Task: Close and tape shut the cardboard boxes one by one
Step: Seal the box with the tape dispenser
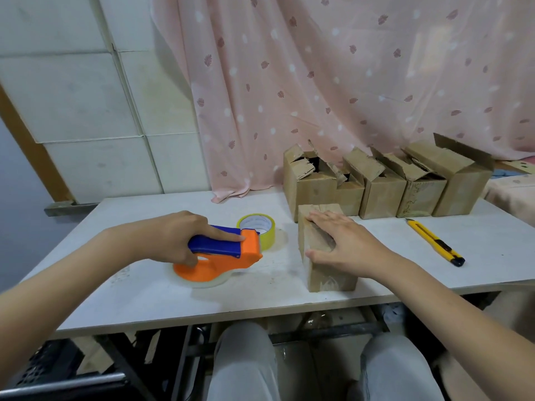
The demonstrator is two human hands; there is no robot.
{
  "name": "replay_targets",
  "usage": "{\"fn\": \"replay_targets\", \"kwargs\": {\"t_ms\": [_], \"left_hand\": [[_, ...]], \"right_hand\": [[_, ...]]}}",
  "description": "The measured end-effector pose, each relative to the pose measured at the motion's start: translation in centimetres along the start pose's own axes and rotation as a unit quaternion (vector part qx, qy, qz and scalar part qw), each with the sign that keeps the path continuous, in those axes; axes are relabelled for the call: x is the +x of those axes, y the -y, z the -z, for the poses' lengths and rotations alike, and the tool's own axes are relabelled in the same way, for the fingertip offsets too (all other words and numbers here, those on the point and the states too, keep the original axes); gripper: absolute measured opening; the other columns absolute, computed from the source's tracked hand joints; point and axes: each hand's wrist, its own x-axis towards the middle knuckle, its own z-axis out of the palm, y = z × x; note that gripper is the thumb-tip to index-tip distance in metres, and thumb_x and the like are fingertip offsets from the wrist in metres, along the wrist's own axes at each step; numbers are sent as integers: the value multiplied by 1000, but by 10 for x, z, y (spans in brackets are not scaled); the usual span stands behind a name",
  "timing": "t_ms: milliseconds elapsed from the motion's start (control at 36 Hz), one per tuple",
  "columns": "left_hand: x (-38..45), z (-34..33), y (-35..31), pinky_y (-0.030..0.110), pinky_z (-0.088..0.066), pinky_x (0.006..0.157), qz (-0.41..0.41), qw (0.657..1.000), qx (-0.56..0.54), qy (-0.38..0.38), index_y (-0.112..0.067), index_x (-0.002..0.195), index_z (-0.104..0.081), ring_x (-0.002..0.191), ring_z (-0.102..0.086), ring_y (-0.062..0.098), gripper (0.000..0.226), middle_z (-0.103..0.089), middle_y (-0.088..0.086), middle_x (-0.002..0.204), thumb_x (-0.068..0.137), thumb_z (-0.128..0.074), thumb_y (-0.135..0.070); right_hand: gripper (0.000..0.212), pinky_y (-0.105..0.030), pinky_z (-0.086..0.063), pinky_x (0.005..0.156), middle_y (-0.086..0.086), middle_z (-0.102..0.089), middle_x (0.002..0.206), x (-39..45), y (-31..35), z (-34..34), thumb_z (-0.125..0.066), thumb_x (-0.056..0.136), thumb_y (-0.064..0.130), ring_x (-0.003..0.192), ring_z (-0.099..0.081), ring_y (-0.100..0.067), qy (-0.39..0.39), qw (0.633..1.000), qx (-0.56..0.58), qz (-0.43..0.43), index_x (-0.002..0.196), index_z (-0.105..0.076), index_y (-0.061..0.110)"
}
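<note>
White bench (162,296) across the scene. Far right: row of open cardboard boxes (376,186), flaps up. Near centre-right: closed cardboard box (327,270), right hand (344,241) flat on top, fingers straight. Left of it: orange-and-blue tape dispenser (220,256) resting on bench, gripped by left hand (176,235). Just beyond: yellow tape roll (257,227). Right: yellow utility knife (434,238). Hands apart.

No readable text anywhere (print inside the yellow tape roll (256,227) blurs).
</note>
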Motion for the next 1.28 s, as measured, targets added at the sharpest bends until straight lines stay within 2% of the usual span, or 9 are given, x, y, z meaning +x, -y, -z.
{"fn": "replay_targets", "kwargs": {"t_ms": [139,278,417,528,639,944,1028,1194,1278], "left_hand": [[6,12,-12,17,-33,64,-2,999,28,16,-81,126,-20,80,-44,6,87,-48,-9,87,83,-62,-19],[19,27,-31,30,-47,77,8,995,82,48,-80,127,-27,91,-54,18,80,-50,-11,86,84,-61,-21],[39,41,-54,30,-48,72,-14,983,177,45,-74,132,-34,84,-55,17,78,-58,-14,90,81,-46,-15],[50,50,-70,28,-37,62,-16,972,221,71,-68,133,-42,76,-52,17,77,-53,-13,81,81,-43,-11],[60,58,-82,28,-43,67,-16,967,233,99,-60,134,-48,64,-42,9,71,-48,-15,75,84,-46,-9],[73,53,-81,25,-48,62,23,940,289,180,-63,123,-56,81,-59,18,67,-61,-11,95,82,-48,-11],[66,51,-61,29,-54,74,40,955,252,152,-67,125,-52,81,-60,16,72,-67,-11,98,80,-46,-10],[41,59,-21,17,-38,55,77,984,126,104,-70,128,-43,63,-49,7,76,-56,-15,72,80,-56,-13],[24,47,6,18,-44,57,117,991,-2,70,-79,114,-42,68,-55,11,77,-63,2,84,76,-63,-16]], "right_hand": [[81,-14,-2,110,10,-21,165,1,0,-1,-60,89,57,151,-14,-9,-5,1000,-1,-2,157,-26,29],[80,-14,-1,110,10,-19,165,1,1,-1,-59,90,56,152,-12,-9,-3,1000,-6,-1,157,-25,29],[80,-16,-1,113,10,-18,166,2,0,-1,-58,90,57,152,-11,-10,-2,1000,-8,-1,158,-24,29],[80,-16,-1,112,10,-17,166,2,0,-1,-57,90,58,152,-11,-10,-3,1000,-10,1,157,-23,30],[80,-16,-3,112,10,-18,165,3,1,-1,-56,90,58,152,-12,-10,-5,1000,-14,3,157,-24,30],[81,-14,3,111,8,-19,165,3,1,-6,-55,90,59,151,-13,-9,-20,999,-27,9,158,-26,26],[81,-14,3,111,9,-19,165,4,-1,-7,-55,90,60,151,-13,-8,-23,999,-23,9,158,-25,26],[83,-16,3,112,9,-17,166,5,-1,-7,-54,90,62,151,-12,-9,-16,1000,-23,5,158,-23,28],[82,-16,3,111,10,-16,166,4,0,-6,-54,91,61,152,-11,-9,-13,1000,-21,0,158,-22,29]]}}
